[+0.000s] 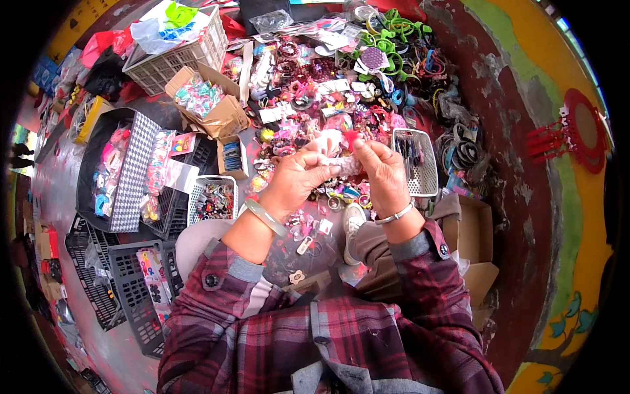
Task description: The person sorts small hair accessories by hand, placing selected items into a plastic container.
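My left hand (292, 180) pinches one end of a pale, gathered fabric band (340, 164) that looks like a hair accessory. Its other end lies at the fingertips of my right hand (386, 178), so the band stretches between the two hands. A small bright red piece (352, 138) shows just above my right thumb and forefinger; whether it belongs to the band I cannot tell. Behind the left fingers is a pale pink piece of cloth (326, 142). Below and beyond both hands spreads a heap of mixed hair ornaments (298, 105).
A white basket (433, 190) stands to the right and another white basket (191, 203) to the left. Further left are an open cardboard box (226, 121), a black crate (125, 262) and a beige crate (147, 77). Green headbands (397, 29) lie at the back. An empty carton (482, 230) sits beside my right leg.
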Demonstrator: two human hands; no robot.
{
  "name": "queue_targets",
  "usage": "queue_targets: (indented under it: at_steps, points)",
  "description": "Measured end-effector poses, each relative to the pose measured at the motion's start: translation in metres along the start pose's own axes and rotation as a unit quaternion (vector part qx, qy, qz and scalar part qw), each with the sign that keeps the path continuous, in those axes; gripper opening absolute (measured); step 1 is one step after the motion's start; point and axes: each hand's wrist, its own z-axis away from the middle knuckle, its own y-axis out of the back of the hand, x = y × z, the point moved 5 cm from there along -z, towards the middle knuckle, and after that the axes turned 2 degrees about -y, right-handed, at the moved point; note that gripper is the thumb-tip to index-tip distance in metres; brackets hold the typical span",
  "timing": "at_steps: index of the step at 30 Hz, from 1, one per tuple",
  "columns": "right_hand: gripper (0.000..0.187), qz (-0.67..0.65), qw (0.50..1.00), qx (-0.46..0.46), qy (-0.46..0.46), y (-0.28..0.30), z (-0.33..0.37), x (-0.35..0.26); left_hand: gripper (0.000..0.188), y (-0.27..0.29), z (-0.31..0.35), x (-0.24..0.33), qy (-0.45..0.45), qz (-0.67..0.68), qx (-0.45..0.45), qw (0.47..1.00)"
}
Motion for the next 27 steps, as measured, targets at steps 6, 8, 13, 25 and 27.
queue_targets:
  at_steps: [6,8,13,25,27]
  points:
    - [0.025,0.024,0.991,0.118,0.056,0.033,-0.018,-0.022,0.013,0.01,0.0,-0.005,0.067,0.059,0.039,0.995]
    - [0.015,0.042,0.992,0.109,0.046,0.066,-0.026,-0.018,0.014,0.009,0.0,-0.008,0.095,0.095,0.049,0.99]
    - [0.028,0.201,0.966,-0.014,0.16,0.02,-0.013,-0.027,0.018,0.015,0.005,-0.005,0.092,0.077,0.076,0.99]
    - [0.007,0.193,0.944,0.034,0.264,-0.005,0.003,-0.019,0.01,-0.002,0.009,0.004,0.142,0.241,0.05,0.959]
    - [0.002,0.198,0.946,0.081,0.244,0.004,-0.001,-0.026,0.009,-0.003,0.01,0.005,0.144,0.234,0.056,0.96]
